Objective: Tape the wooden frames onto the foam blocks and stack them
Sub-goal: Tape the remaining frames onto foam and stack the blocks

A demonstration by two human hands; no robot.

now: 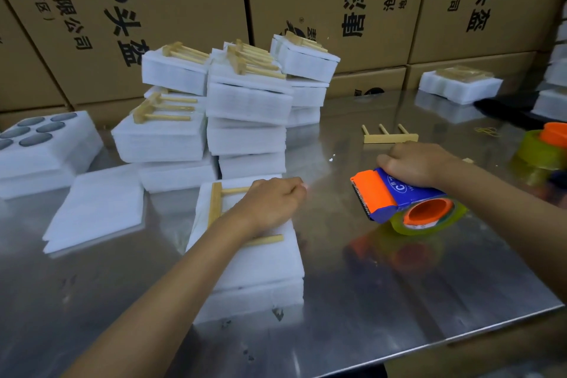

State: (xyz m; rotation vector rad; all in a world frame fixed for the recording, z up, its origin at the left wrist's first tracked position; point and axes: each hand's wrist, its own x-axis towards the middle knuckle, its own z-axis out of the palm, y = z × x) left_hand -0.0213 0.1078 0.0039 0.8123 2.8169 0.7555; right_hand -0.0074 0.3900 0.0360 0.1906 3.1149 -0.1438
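Left hand [270, 203] presses wooden frame [216, 203]; right hand [417, 163] grips tape dispenser [395, 203].

The steel table [399, 285] lies bare at five o'clock, out to its near edge. At the centre a foam block [260, 264] with a wooden frame [216, 203] on top fills the near middle, and the left hand [270, 203] rests on it. At three o'clock the right hand [417, 164] grips a tape dispenser [399, 198]; a bare strip runs between it and the block. At twelve o'clock leaning foam stacks [245, 107] wall off the back. A loose frame [389, 135] lies at one o'clock, loose foam sheets [95, 206] at nine, a spare tape roll [540, 147] at the right edge.
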